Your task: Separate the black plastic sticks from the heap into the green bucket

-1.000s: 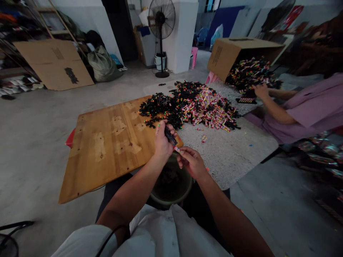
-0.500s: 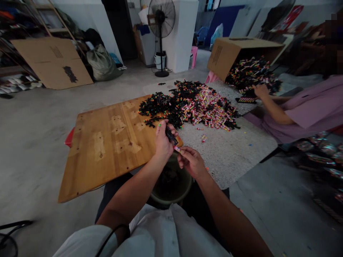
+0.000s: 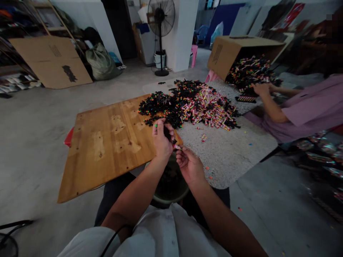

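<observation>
Over the edge of the wooden board, my left hand [image 3: 162,137] is closed around a small black plastic toy [image 3: 167,133], gun-like with a bright green tip, mostly hidden by the fingers. A short pink-and-white candy tube [image 3: 177,147] sticks out at the near end of the black toy. My right hand [image 3: 190,163] pinches the outer end of this tube between thumb and fingertips. Beneath both hands stands a green bucket [image 3: 171,200] with dark contents I cannot make out. Just beyond them lies a heap of black toys [image 3: 157,105], mixed with pink-and-white tubes [image 3: 211,110].
A wooden board [image 3: 107,142] spans the left, a speckled grey tabletop [image 3: 233,153] the right. Across the table, a person in a mauve shirt [image 3: 311,107] handles black pieces by a tipped cardboard box [image 3: 225,57]. A standing fan [image 3: 160,35] is behind.
My left hand has tilted slightly and shifted a little left. My right hand has turned, its fingers curling more at the tube's end. The other person's hands have moved closer together.
</observation>
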A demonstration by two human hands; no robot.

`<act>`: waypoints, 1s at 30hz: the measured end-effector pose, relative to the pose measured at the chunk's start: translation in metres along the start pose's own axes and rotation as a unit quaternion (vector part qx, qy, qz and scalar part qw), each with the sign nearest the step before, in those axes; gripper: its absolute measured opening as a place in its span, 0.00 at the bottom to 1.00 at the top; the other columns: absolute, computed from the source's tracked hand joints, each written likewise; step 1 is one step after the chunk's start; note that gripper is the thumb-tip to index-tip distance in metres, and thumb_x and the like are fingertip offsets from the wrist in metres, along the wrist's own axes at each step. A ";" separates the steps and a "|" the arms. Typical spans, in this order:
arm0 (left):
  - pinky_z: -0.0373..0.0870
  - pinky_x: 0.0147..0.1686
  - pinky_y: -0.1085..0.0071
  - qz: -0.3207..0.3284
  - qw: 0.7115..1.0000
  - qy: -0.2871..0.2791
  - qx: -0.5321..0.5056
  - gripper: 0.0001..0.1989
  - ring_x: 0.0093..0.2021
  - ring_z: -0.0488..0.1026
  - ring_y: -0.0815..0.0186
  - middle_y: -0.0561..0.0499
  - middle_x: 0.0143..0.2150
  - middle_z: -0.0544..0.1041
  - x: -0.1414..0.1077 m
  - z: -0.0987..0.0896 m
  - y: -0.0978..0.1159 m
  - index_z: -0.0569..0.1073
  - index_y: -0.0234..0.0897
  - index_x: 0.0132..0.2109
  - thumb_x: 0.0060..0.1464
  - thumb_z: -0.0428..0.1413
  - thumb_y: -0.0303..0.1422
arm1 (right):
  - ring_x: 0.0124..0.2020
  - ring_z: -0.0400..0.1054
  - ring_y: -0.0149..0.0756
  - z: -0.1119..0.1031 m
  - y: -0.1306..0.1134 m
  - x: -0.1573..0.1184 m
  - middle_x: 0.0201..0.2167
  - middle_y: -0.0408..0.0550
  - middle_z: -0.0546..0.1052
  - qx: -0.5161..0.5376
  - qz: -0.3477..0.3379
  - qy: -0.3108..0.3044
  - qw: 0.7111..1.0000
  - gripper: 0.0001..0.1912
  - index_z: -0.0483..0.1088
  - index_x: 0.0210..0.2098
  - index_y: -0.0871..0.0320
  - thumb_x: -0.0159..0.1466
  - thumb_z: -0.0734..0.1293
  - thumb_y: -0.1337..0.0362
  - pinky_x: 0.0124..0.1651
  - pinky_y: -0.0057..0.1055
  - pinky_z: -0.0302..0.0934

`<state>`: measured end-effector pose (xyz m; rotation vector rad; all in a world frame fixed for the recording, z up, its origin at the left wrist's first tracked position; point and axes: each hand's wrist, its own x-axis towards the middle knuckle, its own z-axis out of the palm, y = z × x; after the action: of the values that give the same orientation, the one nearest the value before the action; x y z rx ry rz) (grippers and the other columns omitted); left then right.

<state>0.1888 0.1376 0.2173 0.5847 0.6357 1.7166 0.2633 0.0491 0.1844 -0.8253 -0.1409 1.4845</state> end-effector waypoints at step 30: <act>0.69 0.30 0.72 -0.023 0.997 0.019 0.071 0.21 0.30 0.75 0.66 0.52 0.33 0.77 -0.004 -0.027 -0.007 0.73 0.41 0.52 0.62 0.57 0.52 | 0.21 0.67 0.26 0.003 -0.002 0.015 0.24 0.43 0.78 -0.019 -0.024 0.029 0.999 0.10 0.79 0.35 0.62 0.54 0.75 0.64 0.21 0.21 0.63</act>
<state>0.1766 0.1316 0.1927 0.6340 0.7963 1.6524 0.2658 0.0639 0.1820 -0.8890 -0.1449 1.4151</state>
